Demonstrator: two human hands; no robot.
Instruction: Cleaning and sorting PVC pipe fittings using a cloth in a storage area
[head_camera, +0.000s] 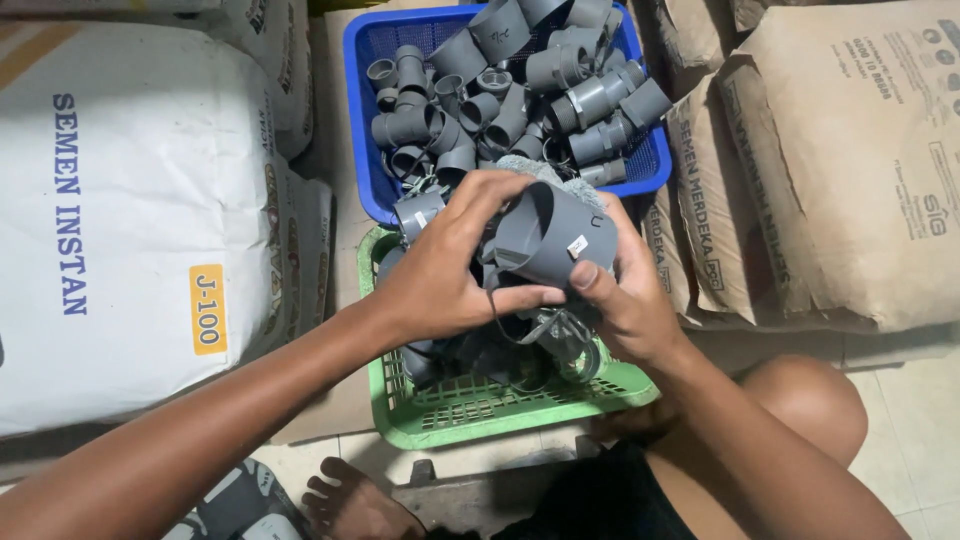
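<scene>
Both hands curled around grey pipe fitting (553, 237), fingers (520, 297) gripping, above green basket (470, 412)

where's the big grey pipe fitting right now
In the head view the big grey pipe fitting is at centre, held between the left hand and right hand, above the green basket and just below the blue basket.

Head camera, steeply downward, close overhead.
</scene>
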